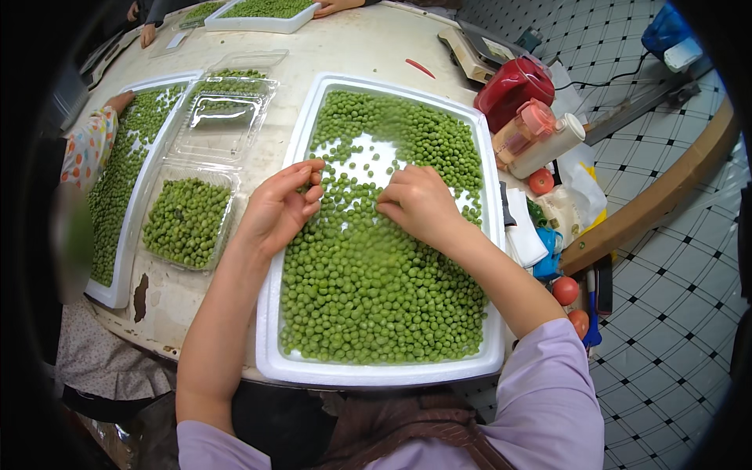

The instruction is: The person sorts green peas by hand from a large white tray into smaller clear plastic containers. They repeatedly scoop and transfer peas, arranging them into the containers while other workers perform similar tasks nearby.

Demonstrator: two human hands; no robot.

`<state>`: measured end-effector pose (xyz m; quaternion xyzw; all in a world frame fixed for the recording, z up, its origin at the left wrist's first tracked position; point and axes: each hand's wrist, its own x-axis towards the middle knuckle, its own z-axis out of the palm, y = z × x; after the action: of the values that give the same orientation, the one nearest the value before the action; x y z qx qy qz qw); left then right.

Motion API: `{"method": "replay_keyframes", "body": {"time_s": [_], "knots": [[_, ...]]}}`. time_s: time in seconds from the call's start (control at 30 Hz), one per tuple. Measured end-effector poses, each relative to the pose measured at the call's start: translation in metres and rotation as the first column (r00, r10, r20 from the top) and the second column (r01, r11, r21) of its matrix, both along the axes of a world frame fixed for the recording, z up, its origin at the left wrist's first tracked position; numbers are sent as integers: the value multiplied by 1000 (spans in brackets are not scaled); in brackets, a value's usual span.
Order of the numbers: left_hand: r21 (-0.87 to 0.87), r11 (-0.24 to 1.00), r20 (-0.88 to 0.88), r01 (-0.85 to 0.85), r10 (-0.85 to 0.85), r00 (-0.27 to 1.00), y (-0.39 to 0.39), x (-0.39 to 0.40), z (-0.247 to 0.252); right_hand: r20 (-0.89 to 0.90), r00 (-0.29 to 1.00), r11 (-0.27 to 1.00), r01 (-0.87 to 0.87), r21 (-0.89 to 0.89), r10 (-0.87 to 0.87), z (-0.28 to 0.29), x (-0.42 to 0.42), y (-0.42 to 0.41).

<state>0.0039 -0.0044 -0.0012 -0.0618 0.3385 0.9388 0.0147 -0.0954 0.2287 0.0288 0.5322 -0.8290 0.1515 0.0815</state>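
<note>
A white foam tray (380, 376) filled with green peas (376, 294) lies before me. The peas are heaped thickly in the near half, while white tray floor shows through between the hands. Over the tray's left rim, my left hand (286, 202) is raised with its fingers curled inward; a bit of green shows by the fingers, but whether it is held is unclear. My right hand (420, 202) reaches down to the peas in the middle, thumb and fingers drawn together. Its fingertips are turned away, so anything between them is hidden.
Left of my tray are a clear plastic box of peas (187, 222) and another pea tray (120, 294) with a co-worker's hand (120, 101). At right stand a red container (514, 91), bottles (549, 150), a scale (470, 53) and tomatoes (565, 291). More hands (338, 6) work beyond.
</note>
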Motion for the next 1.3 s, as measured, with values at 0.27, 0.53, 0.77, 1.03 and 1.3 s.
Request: {"method": "replay_keyframes", "body": {"time_s": [0.27,0.53,0.77,1.03,1.3], "knots": [[-61,984,6,165,-165,986,4,3,5,112,993,974,10,228,-37,6,-13,-19],[7,972,68,236,-235,970,12,6,11,566,822,985,44,-166,59,39,7,-47],[68,983,79,172,-177,981,-1,2,-1,166,974,973,181,-141,-157,19,-15,8],[81,985,74,151,-157,985,1,0,0,194,962,968,151,198,-190,-13,51,-8],[128,985,79,112,-122,989,0,0,-3,323,932,980,-192,51,165,6,88,-17]]}}
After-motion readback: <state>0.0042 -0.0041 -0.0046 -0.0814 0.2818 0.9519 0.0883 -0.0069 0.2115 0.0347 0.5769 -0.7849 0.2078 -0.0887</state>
